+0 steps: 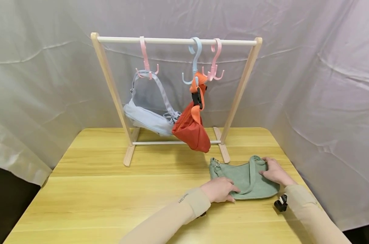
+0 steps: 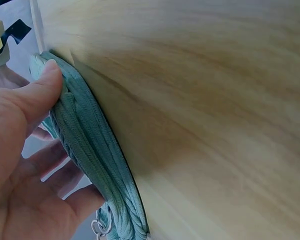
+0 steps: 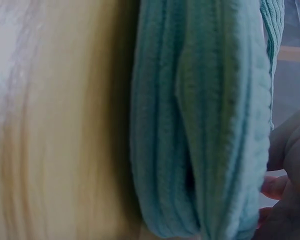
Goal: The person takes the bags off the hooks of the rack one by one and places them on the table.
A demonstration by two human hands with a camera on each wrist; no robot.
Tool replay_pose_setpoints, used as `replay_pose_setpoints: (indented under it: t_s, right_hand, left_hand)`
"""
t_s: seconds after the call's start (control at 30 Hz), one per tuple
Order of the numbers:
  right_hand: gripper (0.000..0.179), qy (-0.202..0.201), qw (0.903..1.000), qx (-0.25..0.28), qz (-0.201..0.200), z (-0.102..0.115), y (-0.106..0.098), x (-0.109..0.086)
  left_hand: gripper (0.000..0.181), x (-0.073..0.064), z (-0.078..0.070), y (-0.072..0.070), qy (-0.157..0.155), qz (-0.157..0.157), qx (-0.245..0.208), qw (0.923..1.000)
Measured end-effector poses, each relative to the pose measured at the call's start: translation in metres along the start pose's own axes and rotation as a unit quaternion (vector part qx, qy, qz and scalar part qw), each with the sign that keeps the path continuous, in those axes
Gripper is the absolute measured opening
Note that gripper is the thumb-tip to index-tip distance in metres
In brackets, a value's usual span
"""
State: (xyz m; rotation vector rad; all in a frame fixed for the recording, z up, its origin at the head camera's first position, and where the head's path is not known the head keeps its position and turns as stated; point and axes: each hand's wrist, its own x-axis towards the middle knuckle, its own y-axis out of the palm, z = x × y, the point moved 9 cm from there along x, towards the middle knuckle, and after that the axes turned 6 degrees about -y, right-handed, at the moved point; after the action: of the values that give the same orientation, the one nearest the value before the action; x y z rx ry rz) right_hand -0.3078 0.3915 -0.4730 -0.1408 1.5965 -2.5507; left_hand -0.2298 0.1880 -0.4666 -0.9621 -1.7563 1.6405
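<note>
A sage-green ribbed shoulder bag (image 1: pixel 240 174) lies flat on the table at the right, its strap (image 1: pixel 252 176) folded across its front. My left hand (image 1: pixel 219 189) rests on the bag's lower left edge. In the left wrist view, that hand's thumb lies along the edge of the green bag (image 2: pixel 90 145) and the other fingers reach over its face. At the upper right end my right hand (image 1: pixel 276 172) touches the bag, thumb on the fabric. The right wrist view shows the bag's thick folded side (image 3: pixel 205 125), with part of the right hand (image 3: pixel 290 170) beyond it.
A wooden rack (image 1: pixel 176 41) stands at the back. A pink hook (image 1: pixel 145 56) carries a pale blue bag (image 1: pixel 149 118); a light blue hook (image 1: pixel 195 56) carries a red-orange waist bag (image 1: pixel 193 130). Another pink hook (image 1: pixel 215 62) hangs at the right. Curtains (image 1: pixel 327 101) surround the table.
</note>
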Motion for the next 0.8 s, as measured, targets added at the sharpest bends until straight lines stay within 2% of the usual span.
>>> replay_pose_setpoints:
  t_s: [0.27, 0.47, 0.6, 0.7, 0.8]
  right_hand:
    - [0.064, 0.004, 0.9999, -0.010, -0.003, -0.003, -0.002, -0.001]
    - [0.062, -0.006, 0.9997, -0.023, -0.008, 0.000, -0.006, 0.001]
    - [0.063, -0.010, 0.9992, -0.037, -0.007, 0.006, -0.010, 0.000]
    - [0.063, -0.012, 0.9989, -0.041, -0.017, 0.015, -0.015, -0.001]
    - [0.059, -0.021, 0.9984, -0.032, -0.041, 0.028, -0.024, -0.001]
  left_hand:
    - [0.046, 0.002, 0.002, 0.001, -0.011, 0.013, -0.024, 0.9996]
    - [0.048, 0.005, 0.004, -0.002, -0.011, 0.015, -0.024, 0.9995]
    - [0.051, 0.006, 0.006, -0.006, -0.003, 0.019, -0.058, 0.9981]
    - [0.051, 0.006, 0.008, -0.015, 0.003, 0.003, -0.087, 0.9962]
    - [0.048, 0.002, 0.008, -0.034, 0.012, -0.044, -0.097, 0.9942]
